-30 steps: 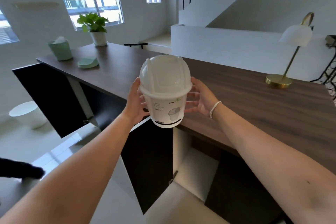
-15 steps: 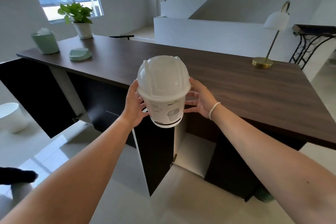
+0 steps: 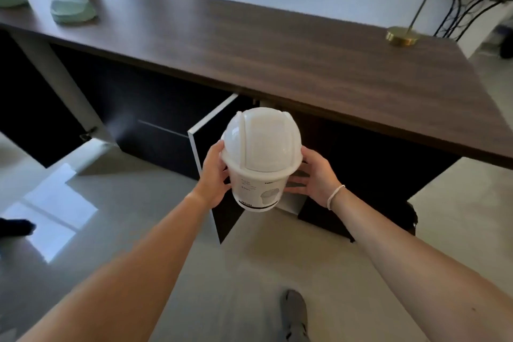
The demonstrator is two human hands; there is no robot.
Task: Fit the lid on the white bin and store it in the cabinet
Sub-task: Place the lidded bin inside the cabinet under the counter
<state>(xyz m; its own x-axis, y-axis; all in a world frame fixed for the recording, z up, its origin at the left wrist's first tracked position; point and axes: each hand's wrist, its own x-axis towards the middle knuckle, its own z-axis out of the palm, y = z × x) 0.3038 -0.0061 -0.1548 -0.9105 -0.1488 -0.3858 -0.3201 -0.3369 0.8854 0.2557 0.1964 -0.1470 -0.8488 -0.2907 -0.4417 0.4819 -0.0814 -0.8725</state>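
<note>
Both hands are wrapped around the white bin [image 3: 256, 191], the left hand [image 3: 215, 175] cupping one side and the right hand [image 3: 313, 177] cupping the other with fingers spread along its wall. Its domed lid [image 3: 262, 140] already sits on the rim and looks seated all round, so I'd say the fitting is done. What's left is the storing: the bin hangs in the air in front of the cabinet [image 3: 361, 152], whose door [image 3: 211, 130] stands open beneath the wooden counter [image 3: 277, 44]. Nothing is inside the opening yet, as far as I can see.
</note>
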